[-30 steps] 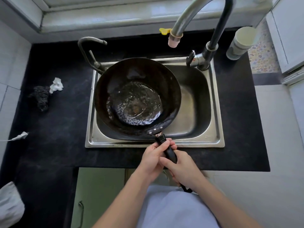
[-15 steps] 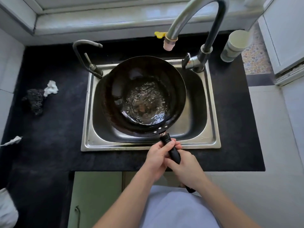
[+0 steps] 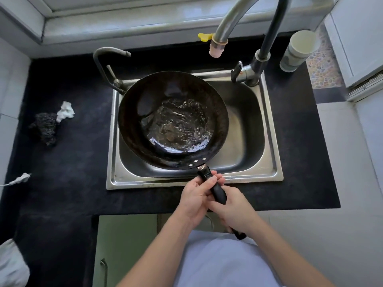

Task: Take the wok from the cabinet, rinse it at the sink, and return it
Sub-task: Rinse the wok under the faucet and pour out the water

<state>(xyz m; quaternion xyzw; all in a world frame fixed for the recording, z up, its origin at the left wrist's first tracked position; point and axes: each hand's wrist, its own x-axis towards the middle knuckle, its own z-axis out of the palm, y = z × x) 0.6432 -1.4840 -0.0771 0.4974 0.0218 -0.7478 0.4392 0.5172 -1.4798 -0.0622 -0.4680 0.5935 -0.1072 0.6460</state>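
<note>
Head view: the steel sink (image 3: 194, 182) sits in a black countertop (image 3: 72, 162) at mid-frame, and the wok (image 3: 134, 125) hangs over its left part, its left rim crossing the sink's left edge and lying just beside the base of the small tap (image 3: 103, 56). Bare basin shows to the right of the wok, below the tall faucet (image 3: 234, 19). A shallow pool of rippled water (image 3: 178, 123) lies in the wok's bottom. A cup (image 3: 296, 50) stands at upper right; a dark scouring pad (image 3: 44, 127) lies well apart at left. Both hands grip the black handle (image 3: 217, 191) over the sink's near rim: the left hand (image 3: 194, 197) wraps it nearer the wok, and the right hand (image 3: 234, 208) curls round it further back.
</note>
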